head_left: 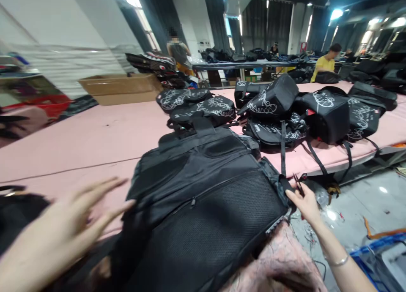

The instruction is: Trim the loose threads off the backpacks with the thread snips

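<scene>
A black backpack [203, 199] lies flat in front of me on the pink table [95, 135], its mesh back panel facing up. My left hand [63, 228] hovers at the bag's left edge, fingers stretched out and apart, blurred by motion. My right hand [303, 199] is at the bag's right corner, fingers pinched round small dark scissors [298, 184] beside a hanging strap.
Several black backpacks with white scribble print [275, 110] are piled across the table's far side. A cardboard box [123, 87] stands at the back left. People work at tables in the background [326, 64]. Scraps litter the floor on the right [364, 207].
</scene>
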`<state>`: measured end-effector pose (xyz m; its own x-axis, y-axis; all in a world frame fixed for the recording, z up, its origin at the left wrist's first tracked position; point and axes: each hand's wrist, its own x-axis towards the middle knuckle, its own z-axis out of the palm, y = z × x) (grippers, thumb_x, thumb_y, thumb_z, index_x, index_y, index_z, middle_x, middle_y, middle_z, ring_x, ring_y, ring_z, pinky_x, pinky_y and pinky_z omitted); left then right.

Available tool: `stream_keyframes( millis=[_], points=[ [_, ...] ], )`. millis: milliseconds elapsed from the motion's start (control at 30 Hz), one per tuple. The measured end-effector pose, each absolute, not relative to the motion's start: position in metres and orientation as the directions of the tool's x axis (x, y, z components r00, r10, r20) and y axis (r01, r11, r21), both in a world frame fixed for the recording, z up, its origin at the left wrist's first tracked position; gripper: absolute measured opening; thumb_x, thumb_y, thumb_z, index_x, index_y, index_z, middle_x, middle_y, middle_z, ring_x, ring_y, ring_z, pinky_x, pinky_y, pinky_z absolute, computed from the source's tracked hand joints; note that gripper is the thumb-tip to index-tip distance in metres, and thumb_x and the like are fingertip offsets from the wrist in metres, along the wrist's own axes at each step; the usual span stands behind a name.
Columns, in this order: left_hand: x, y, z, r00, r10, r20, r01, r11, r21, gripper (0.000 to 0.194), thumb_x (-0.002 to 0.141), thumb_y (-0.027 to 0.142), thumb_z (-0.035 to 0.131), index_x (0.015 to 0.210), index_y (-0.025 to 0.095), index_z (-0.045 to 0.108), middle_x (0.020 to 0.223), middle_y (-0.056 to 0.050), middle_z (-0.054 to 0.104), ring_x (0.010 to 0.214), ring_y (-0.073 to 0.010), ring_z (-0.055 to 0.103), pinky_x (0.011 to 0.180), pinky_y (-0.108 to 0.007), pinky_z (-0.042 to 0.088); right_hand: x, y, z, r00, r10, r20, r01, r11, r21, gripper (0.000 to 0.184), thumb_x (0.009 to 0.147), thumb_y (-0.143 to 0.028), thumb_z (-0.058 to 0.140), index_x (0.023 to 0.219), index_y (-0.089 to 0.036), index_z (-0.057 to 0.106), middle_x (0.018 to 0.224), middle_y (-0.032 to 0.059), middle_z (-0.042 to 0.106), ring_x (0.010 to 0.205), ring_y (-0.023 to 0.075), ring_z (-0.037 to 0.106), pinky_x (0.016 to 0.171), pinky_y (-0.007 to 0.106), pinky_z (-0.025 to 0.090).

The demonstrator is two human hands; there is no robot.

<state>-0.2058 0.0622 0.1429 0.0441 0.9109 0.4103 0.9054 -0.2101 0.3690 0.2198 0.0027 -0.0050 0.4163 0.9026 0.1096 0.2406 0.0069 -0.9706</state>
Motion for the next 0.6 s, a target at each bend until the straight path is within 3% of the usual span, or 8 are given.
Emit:
stream_keyframes(
  millis=[67,167,267,367,467,600],
  points=[
    [-0.159,0.064,0.133,0.277,0.911,0.304,0.838,-0.384,0.387,0.05,0.067,0.066,0.05,0.103,0.033,0.059,0.113,0.001,0.062,0.101,-0.0251,0.058,0.095,-0.044,0.041,0.201,-0.002,-0.007,0.432,0.898,0.081,0.159,0.012,-0.987,0.034,0.065,-0.046,0.066,0.078,-0.016,0.056,0.057,-0.005,0.043,0.048,0.0087,0.039,0.047,0.022,0.04],
    [-0.076,0.057,0.116,0.576,0.793,0.2,0.683,-0.6,0.416,0.041,0.078,0.054,0.046,0.106,0.028,0.061,0.117,-0.004,0.061,0.107,-0.0224,0.056,0.096,-0.037,0.042,0.176,-0.016,-0.017,0.381,0.924,0.022,0.036,0.009,-0.999,0.032,0.065,-0.042,0.067,0.082,-0.016,0.056,0.067,-0.0011,0.052,0.053,0.0093,0.044,0.049,0.022,0.042],
    [-0.007,0.047,0.095,0.679,0.703,0.212,0.62,-0.703,0.348,0.048,0.077,0.046,0.053,0.113,0.016,0.055,0.129,-0.016,0.05,0.119,-0.0278,0.045,0.099,-0.044,0.039,0.164,-0.029,-0.024,0.357,0.934,-0.011,-0.055,0.01,-0.998,0.034,0.065,-0.04,0.068,0.089,-0.017,0.056,0.079,0.0026,0.057,0.059,0.0109,0.05,0.054,0.023,0.046],
    [0.028,0.043,0.075,0.678,0.697,0.233,0.639,-0.715,0.282,0.027,0.074,0.026,0.054,0.097,0.013,0.058,0.12,-0.019,0.055,0.118,-0.0308,0.046,0.103,-0.053,0.03,0.169,-0.033,-0.022,0.343,0.939,-0.017,-0.078,0.011,-0.997,0.034,0.072,-0.045,0.061,0.091,-0.016,0.06,0.068,0.0005,0.055,0.053,0.0103,0.048,0.05,0.022,0.044],
    [0.031,0.046,0.069,0.593,0.768,0.244,0.633,-0.631,0.448,0.024,0.071,0.011,0.043,0.09,0.017,0.055,0.106,-0.012,0.063,0.105,-0.0237,0.056,0.1,-0.049,0.035,0.18,-0.027,-0.015,0.319,0.948,-0.012,-0.061,0.007,-0.998,0.037,0.08,-0.049,0.05,0.085,-0.015,0.063,0.059,-0.0004,0.052,0.049,0.0102,0.045,0.046,0.022,0.041],
    [0.006,0.053,0.086,0.327,0.92,0.216,0.472,-0.357,0.806,0.024,0.078,0.018,0.038,0.095,0.02,0.054,0.094,-0.005,0.069,0.093,-0.0191,0.062,0.088,-0.038,0.047,0.185,-0.012,-0.008,0.293,0.955,0.045,0.056,0.029,-0.998,0.027,0.069,-0.039,0.064,0.083,-0.017,0.059,0.082,0.0036,0.062,0.065,0.013,0.054,0.058,0.025,0.048]
  ],
)
